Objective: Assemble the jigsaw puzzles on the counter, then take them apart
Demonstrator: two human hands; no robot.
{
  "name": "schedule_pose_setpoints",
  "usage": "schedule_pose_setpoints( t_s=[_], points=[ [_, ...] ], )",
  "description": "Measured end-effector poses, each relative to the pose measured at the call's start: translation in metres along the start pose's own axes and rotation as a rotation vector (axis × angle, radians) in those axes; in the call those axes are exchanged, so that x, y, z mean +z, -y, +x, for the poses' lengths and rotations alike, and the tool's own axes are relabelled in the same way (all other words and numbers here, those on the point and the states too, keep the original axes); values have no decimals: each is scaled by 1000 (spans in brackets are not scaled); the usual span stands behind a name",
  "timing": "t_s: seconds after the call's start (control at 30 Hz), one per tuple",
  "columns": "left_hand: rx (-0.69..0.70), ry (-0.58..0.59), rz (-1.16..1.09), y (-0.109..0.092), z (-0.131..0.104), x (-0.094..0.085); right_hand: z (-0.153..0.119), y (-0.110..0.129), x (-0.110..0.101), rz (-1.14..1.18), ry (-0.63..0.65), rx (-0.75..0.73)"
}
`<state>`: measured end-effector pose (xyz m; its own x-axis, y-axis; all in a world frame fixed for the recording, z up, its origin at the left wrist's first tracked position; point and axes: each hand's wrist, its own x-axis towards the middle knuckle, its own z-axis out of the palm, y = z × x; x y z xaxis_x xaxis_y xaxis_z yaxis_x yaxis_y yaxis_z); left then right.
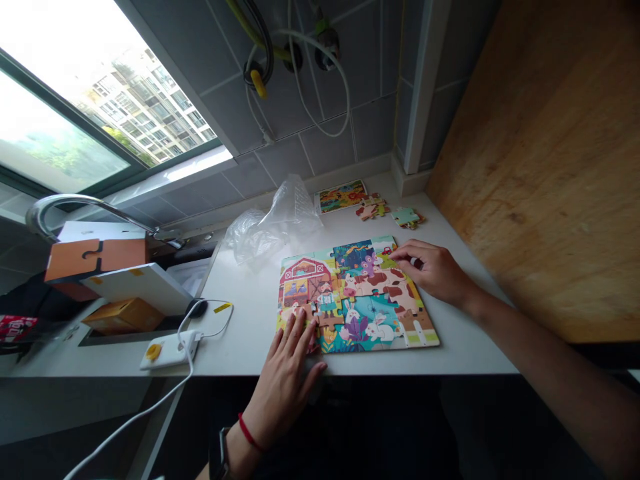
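Observation:
A farm-picture jigsaw puzzle (367, 327) lies on the counter, showing a red barn, a farmer, a cow and rabbits. My left hand (290, 363) rests flat with fingers stretched over its lower left part, hiding some of the picture there. At the upper right edge, my right hand (433, 267) is closed in a pinch, its fingertips on a green puzzle piece (387, 257) beside the small red car. How firmly that piece sits among its neighbours cannot be made out. Loose puzzle pieces (373, 208) and a greenish puzzle piece (406, 217) lie behind the puzzle.
Behind the puzzle are a crumpled clear plastic bag (280, 227) and a colourful picture card (341, 196). A white power strip (170, 350) with a cable lies left, near boxes (123, 313) and a faucet (95, 203). A wooden panel (550, 167) rises on the right.

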<state>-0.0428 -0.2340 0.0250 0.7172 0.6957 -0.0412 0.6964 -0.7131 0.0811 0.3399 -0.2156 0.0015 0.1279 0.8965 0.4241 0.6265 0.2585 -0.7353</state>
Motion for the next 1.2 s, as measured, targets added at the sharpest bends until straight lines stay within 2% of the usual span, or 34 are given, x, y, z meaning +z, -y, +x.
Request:
schedule_pose_setpoints(
  t_s=[0.23, 0.4, 0.87, 1.07, 1.2],
  points=[
    [66, 28, -65, 13, 3, -8, 0, 1, 0, -9, 13, -13],
    [76, 54, -93, 12, 6, -11, 0, 1, 0, -10, 9, -14],
    [44, 24, -53, 20, 5, -4, 0, 1, 0, -8, 32, -2],
    [69, 52, 21, 15, 3, -5, 0, 1, 0, -14, 40, -3],
    [81, 27, 50, 12, -6, 0, 0, 1, 0, -19, 27, -15]
  ],
)
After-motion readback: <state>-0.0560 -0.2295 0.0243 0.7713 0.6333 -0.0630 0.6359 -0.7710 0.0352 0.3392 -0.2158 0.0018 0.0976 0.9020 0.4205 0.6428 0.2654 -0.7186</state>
